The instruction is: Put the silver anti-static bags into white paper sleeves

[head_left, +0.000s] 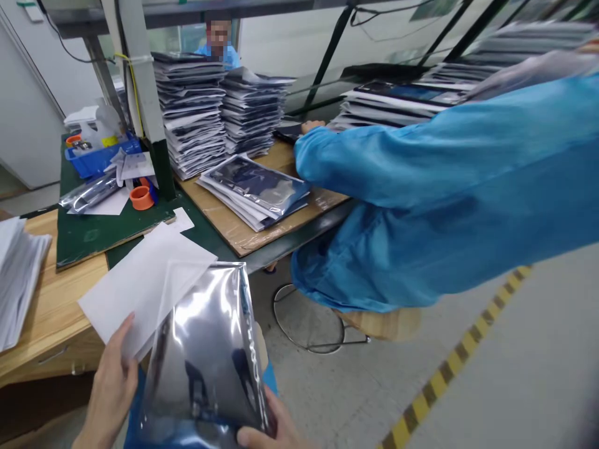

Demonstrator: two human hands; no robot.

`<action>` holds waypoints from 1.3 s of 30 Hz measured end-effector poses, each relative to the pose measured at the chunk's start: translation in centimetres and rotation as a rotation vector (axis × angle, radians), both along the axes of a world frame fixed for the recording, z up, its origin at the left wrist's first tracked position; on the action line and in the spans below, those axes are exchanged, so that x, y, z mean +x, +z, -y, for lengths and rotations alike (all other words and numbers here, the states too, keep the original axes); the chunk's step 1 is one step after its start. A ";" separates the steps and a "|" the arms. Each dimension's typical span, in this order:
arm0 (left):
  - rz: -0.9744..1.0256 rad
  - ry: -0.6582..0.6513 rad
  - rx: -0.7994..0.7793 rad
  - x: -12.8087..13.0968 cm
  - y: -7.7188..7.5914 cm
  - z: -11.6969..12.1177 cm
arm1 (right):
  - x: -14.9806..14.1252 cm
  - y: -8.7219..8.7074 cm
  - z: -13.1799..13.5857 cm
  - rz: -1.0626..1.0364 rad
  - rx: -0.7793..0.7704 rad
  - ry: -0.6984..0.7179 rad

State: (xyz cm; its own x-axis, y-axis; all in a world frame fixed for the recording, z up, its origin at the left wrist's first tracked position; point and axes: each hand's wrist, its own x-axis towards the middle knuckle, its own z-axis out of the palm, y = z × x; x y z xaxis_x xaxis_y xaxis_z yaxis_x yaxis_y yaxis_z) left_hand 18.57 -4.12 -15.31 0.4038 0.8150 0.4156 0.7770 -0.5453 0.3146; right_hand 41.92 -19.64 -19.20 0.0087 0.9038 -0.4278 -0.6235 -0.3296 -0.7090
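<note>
Item: one silver antistatic shielding bag (201, 349), held in the air just past the near corner of the wooden counter (56, 299), its long axis rising away from the wearer with a slight tilt. The right hand (266, 424) is the nearer hand to the bag, its grip pressed together on the lower corner. Dark print runs down the bag's right edge (too blurred and creased to read).

Item: one white sheet (140, 293), overlapping the bag's top edge and angling toward the counter. The left hand (110, 386) pinches its lower edge in a firm grip. Whether the sheet enters the bag's mouth cannot be told.

Beyond: a loose stack of white sheets (16, 274) at the counter's left edge; a green mat (93, 237) with an orange tape roll (141, 197) and a blue tray (100, 156) at its far end.

Far side: two tall stacks of bags (189, 112) and a lower pile (253, 190) on a brown board. A co-worker in a blue gown (421, 187) reaches across, their hand (311, 126) at the far pile's edge.
</note>
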 end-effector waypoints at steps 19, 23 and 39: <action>0.315 0.183 -0.393 -0.4 -2.8 7.4 | -8.8 -0.7 -3.1 -0.069 -0.084 -0.311; 0.636 0.284 -0.571 -0.3 -3.7 9.0 | -9.4 -0.8 -3.4 0.004 -0.080 -0.264; 1.032 0.706 -0.981 -9.4 -3.1 5.0 | -3.0 -5.6 -1.1 0.260 -0.016 -0.132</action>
